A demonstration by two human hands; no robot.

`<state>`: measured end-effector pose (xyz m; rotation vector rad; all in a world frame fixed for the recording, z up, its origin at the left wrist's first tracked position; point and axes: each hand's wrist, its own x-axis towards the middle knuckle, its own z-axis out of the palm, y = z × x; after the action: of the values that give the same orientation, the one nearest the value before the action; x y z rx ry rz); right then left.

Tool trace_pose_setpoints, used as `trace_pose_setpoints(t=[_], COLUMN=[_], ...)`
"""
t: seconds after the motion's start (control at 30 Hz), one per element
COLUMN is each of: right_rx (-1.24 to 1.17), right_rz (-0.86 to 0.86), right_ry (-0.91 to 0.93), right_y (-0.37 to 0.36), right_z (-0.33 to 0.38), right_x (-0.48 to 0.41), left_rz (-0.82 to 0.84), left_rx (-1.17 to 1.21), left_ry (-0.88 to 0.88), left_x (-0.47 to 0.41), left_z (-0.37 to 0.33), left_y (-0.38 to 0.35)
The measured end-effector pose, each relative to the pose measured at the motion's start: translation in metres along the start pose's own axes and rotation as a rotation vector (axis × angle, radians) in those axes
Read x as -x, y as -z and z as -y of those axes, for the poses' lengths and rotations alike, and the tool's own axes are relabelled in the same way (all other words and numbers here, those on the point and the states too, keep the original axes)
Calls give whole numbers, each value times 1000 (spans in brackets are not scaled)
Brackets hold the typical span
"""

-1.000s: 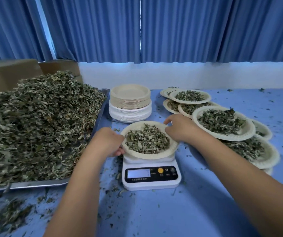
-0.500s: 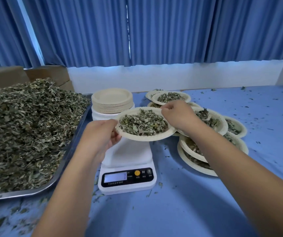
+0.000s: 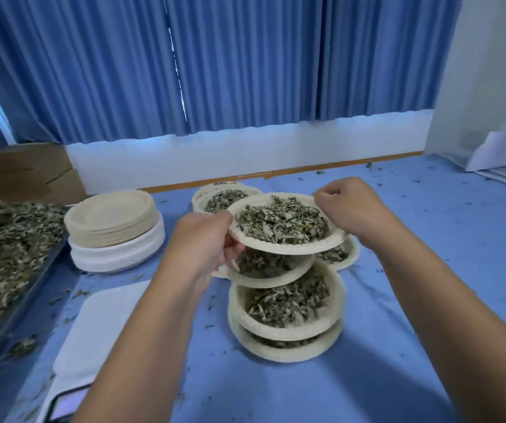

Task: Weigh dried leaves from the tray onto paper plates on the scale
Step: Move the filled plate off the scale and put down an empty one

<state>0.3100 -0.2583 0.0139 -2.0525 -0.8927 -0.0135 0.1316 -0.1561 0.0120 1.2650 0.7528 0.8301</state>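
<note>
A paper plate filled with dried leaves (image 3: 285, 224) hangs in the air above a cluster of filled plates (image 3: 288, 303). My left hand (image 3: 202, 239) grips its left rim and my right hand (image 3: 349, 206) pinches its right rim. The white scale (image 3: 102, 325) sits at the lower left with its platform bare, its display partly hidden by my left forearm. The metal tray heaped with dried leaves (image 3: 4, 254) lies at the far left.
A stack of unused paper plates (image 3: 114, 230) stands behind the scale. More filled plates (image 3: 215, 198) lie behind the held one. Cardboard boxes (image 3: 28, 172) stand at the back left. Leaf crumbs dot the blue tablecloth (image 3: 428, 270).
Both hands lifted the filled plate off the scale and carried it right, over the cluster of filled plates. The scale platform is now bare.
</note>
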Motion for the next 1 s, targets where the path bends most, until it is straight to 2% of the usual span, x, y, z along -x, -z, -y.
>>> trace_pose_setpoints(t=[0.23, 0.4, 0.53, 0.77, 1.0], right_rx=[-19, -13, -30, -16, 39], right_rz=[-94, -178, -164, -149, -113], right_ry=[-113, -173, -229, -305, -378], right_y=[60, 86, 98, 101, 94], right_z=[-67, -114, -153, -200, -234], right_x=[-24, -28, -29, -34, -31], left_rz=[60, 43, 33, -1, 66], left_rx=[-42, 9, -38, -75, -153], left_ry=[-9, 12, -7, 89, 135], left_x=[-5, 0, -1, -3, -6], left_z=[24, 60, 92, 129, 145], left_y=[-97, -158, -198, -240, -252])
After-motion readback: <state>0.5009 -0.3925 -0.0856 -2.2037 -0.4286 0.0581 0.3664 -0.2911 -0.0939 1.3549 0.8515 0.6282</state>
